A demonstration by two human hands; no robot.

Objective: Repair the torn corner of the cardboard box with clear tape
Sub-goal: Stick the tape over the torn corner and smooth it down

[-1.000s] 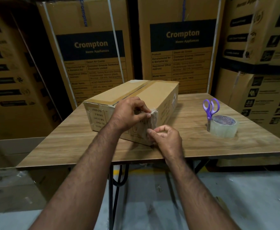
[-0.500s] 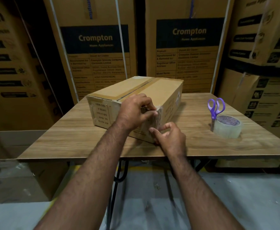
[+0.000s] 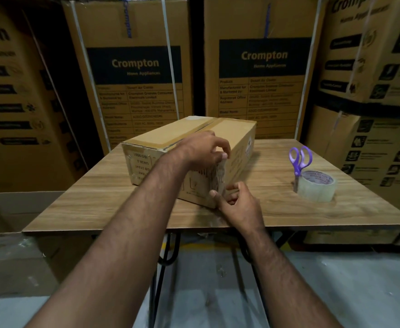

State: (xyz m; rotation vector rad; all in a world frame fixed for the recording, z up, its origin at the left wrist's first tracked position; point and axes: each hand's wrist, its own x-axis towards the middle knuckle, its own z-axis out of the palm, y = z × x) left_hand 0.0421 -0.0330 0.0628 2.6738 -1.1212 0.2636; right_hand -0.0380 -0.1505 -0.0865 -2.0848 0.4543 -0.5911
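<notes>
Risk, as I judge it: the tape strip [image 3: 219, 177] wrinkles or sticks off-line if either end slips before it is pressed flat; the box [image 3: 189, 138] could also slide on the table [image 3: 99, 200]. Left hand [image 3: 201, 152] pinches the strip's top end at the box's near corner; right hand [image 3: 239, 204] pinches its bottom end, just below. Strip spans between them, against the corner. Tape roll [image 3: 317, 188] and scissors [image 3: 299, 159] sit well apart, right.

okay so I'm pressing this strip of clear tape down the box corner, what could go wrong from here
The tape strip already looks wrinkled between your left hand and right hand; creases may get sealed in and hold weakly. The cardboard box is not braced, so pressing could slide it across the table.
</notes>
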